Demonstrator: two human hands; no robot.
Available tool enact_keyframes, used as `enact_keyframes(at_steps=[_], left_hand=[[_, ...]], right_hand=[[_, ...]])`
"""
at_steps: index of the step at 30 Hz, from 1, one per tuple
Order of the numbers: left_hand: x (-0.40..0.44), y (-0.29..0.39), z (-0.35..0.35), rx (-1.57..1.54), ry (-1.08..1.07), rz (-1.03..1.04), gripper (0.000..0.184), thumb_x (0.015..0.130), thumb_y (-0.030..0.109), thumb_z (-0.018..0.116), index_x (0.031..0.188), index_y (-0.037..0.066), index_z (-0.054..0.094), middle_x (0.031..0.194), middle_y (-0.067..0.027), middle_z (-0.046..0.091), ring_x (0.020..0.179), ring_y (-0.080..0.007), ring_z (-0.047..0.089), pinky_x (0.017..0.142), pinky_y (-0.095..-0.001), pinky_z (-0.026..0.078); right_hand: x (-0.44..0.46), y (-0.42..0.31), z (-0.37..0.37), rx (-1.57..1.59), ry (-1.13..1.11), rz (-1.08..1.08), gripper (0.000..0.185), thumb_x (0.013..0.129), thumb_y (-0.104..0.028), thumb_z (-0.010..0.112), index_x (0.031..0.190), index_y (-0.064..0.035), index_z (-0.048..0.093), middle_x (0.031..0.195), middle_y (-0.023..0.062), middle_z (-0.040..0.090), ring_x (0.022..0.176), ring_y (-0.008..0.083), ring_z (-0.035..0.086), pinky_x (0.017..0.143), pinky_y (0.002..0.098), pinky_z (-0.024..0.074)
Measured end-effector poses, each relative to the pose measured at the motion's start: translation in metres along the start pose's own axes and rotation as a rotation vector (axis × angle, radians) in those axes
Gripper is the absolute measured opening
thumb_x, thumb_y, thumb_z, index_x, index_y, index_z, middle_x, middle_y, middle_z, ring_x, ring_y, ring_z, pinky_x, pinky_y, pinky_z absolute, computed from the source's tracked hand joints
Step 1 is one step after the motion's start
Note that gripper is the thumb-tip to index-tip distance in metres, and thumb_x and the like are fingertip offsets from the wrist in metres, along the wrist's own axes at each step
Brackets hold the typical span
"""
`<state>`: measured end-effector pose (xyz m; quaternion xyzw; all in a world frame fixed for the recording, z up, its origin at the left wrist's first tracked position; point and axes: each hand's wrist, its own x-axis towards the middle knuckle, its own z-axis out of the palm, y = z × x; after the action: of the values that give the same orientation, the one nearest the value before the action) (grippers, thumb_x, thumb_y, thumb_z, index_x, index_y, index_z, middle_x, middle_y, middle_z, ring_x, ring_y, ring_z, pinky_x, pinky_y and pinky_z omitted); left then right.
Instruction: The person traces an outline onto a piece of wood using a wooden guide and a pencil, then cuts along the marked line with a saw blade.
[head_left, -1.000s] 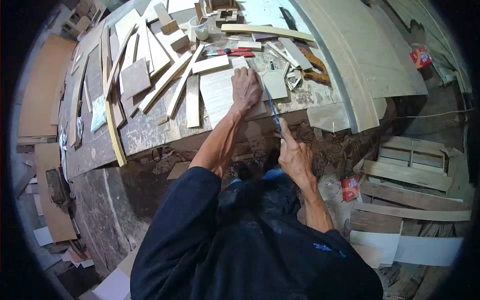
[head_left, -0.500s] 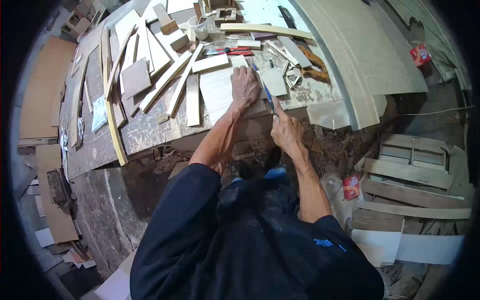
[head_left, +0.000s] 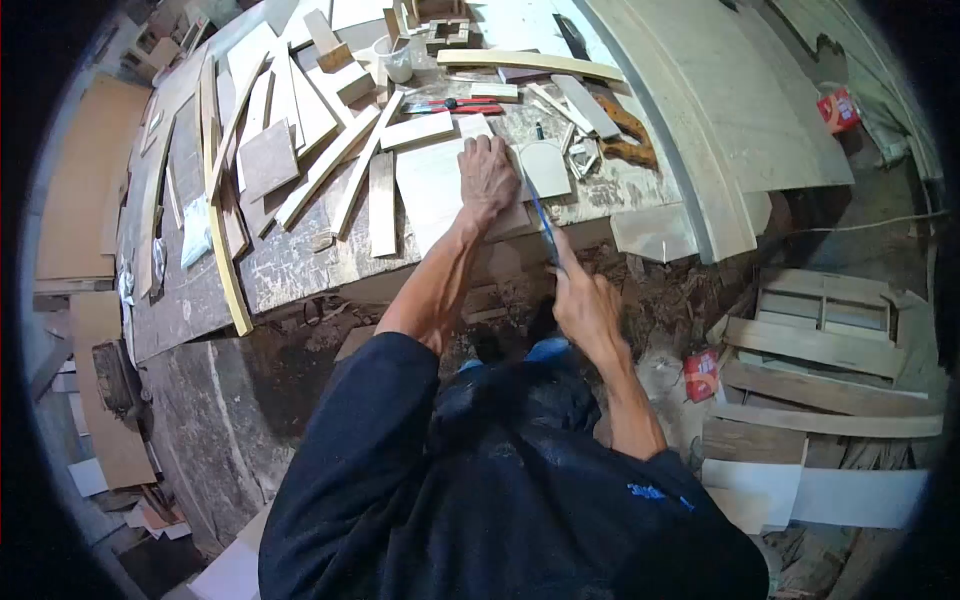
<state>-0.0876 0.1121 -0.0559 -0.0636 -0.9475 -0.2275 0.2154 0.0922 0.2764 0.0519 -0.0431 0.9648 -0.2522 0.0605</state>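
My left hand (head_left: 489,178) presses down on a pale flat wooden board (head_left: 430,190) near the front edge of the bench, its fingers bunched and curled. In my right hand (head_left: 588,308) is a long, thin blue blade-like tool (head_left: 543,222); I cannot make out its exact kind. The tool slants away from me, its far end at the right edge of the held board. Just right of it lies a small pale wood piece with a rounded top (head_left: 545,168). My right fist is in front of the bench edge, closed round the near end of the tool.
Wooden strips (head_left: 330,165) and offcuts cover the bench's left side. Red-handled pliers (head_left: 455,104), a plastic cup (head_left: 397,62) and an orange-brown saw handle (head_left: 630,150) lie beyond my hands. Large curved panels (head_left: 720,130) stand at right. Debris and a red packet (head_left: 701,375) lie below.
My right hand has drawn back toward my body, slightly to the right, pulling the blue tool with it. My left hand stays in place on the board.
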Motion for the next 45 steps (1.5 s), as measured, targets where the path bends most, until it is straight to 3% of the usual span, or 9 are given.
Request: enact_keyframes(at_steps=[7, 12, 17, 26, 28, 32, 33, 40, 45], left_hand=[[-0.002, 0.001, -0.002, -0.026, -0.001, 0.009, 0.034, 0.07, 0.013, 0.065, 0.102, 0.004, 0.056, 0.101, -0.0173, 0.052, 0.101, -0.0372, 0.049, 0.083, -0.0468, 0.042], [-0.002, -0.003, 0.003, 0.002, 0.031, 0.019, 0.025, 0.075, 0.016, 0.06, 0.097, 0.004, 0.058, 0.096, -0.015, 0.054, 0.097, -0.0346, 0.05, 0.079, -0.047, 0.042], [-0.005, -0.001, 0.002, 0.004, 0.031, 0.024, 0.024, 0.077, 0.017, 0.06, 0.098, 0.004, 0.058, 0.097, -0.0146, 0.055, 0.098, -0.0343, 0.05, 0.08, -0.0472, 0.042], [-0.002, 0.001, -0.001, -0.03, 0.046, 0.035, 0.022, 0.078, 0.015, 0.058, 0.097, 0.004, 0.057, 0.097, -0.0148, 0.053, 0.097, -0.0349, 0.049, 0.079, -0.0474, 0.041], [-0.001, 0.0, -0.005, -0.01, 0.011, 0.009, 0.032, 0.072, 0.013, 0.063, 0.102, 0.005, 0.056, 0.099, -0.0144, 0.053, 0.1, -0.0357, 0.049, 0.082, -0.0471, 0.043], [0.006, -0.002, 0.002, -0.017, 0.006, -0.012, 0.033, 0.073, 0.013, 0.063, 0.104, 0.004, 0.056, 0.099, -0.0157, 0.054, 0.1, -0.0362, 0.05, 0.083, -0.0469, 0.042], [0.005, -0.001, 0.002, -0.005, 0.006, -0.016, 0.034, 0.073, 0.014, 0.063, 0.104, 0.004, 0.056, 0.099, -0.0159, 0.054, 0.1, -0.0363, 0.05, 0.083, -0.0468, 0.042], [0.002, -0.002, 0.0, -0.008, 0.0, -0.006, 0.03, 0.072, 0.015, 0.064, 0.099, 0.004, 0.057, 0.1, -0.0153, 0.054, 0.1, -0.0352, 0.049, 0.081, -0.0459, 0.042], [0.002, -0.003, -0.001, 0.021, 0.007, 0.025, 0.024, 0.076, 0.017, 0.059, 0.095, 0.003, 0.057, 0.098, -0.0151, 0.055, 0.098, -0.0341, 0.05, 0.079, -0.0463, 0.042]], right_hand=[[0.048, 0.005, 0.023, -0.049, 0.0, -0.005, 0.061, 0.094, -0.017, 0.051, 0.151, -0.0222, 0.033, 0.075, 0.031, 0.064, 0.073, 0.0503, 0.064, 0.069, 0.059, 0.0496], [-0.007, 0.018, 0.012, 0.003, 0.029, -0.03, 0.059, 0.093, -0.016, 0.053, 0.15, -0.02, 0.037, 0.076, 0.0295, 0.065, 0.072, 0.0499, 0.064, 0.068, 0.0573, 0.0503], [0.058, 0.008, 0.032, -0.053, -0.001, 0.013, 0.058, 0.095, -0.018, 0.051, 0.151, -0.0211, 0.035, 0.074, 0.0283, 0.064, 0.071, 0.0472, 0.064, 0.064, 0.058, 0.0489], [0.03, -0.001, 0.012, -0.039, -0.012, 0.057, 0.063, 0.093, -0.015, 0.054, 0.152, -0.0258, 0.033, 0.072, 0.0276, 0.065, 0.069, 0.0468, 0.065, 0.065, 0.0563, 0.0502], [0.056, 0.005, 0.029, -0.101, 0.032, -0.012, 0.064, 0.093, -0.015, 0.054, 0.152, -0.0256, 0.033, 0.076, 0.0273, 0.066, 0.072, 0.0445, 0.066, 0.063, 0.0531, 0.0517], [0.003, 0.013, 0.02, 0.024, 0.091, -0.054, 0.063, 0.092, -0.016, 0.054, 0.152, -0.0243, 0.034, 0.067, 0.0239, 0.064, 0.061, 0.0411, 0.065, 0.059, 0.0535, 0.0511], [-0.009, 0.01, 0.009, -0.059, -0.07, 0.061, 0.065, 0.092, -0.015, 0.054, 0.153, -0.0256, 0.032, 0.068, 0.0257, 0.065, 0.062, 0.0416, 0.065, 0.059, 0.054, 0.0513], [0.039, 0.005, 0.03, -0.089, 0.078, -0.02, 0.061, 0.093, -0.016, 0.054, 0.151, -0.0237, 0.035, 0.067, 0.0261, 0.064, 0.065, 0.0466, 0.063, 0.065, 0.0563, 0.0491], [-0.021, 0.011, 0.009, 0.008, 0.004, 0.023, 0.062, 0.093, -0.014, 0.055, 0.151, -0.023, 0.036, 0.066, 0.0258, 0.063, 0.065, 0.0434, 0.065, 0.063, 0.0542, 0.049]])
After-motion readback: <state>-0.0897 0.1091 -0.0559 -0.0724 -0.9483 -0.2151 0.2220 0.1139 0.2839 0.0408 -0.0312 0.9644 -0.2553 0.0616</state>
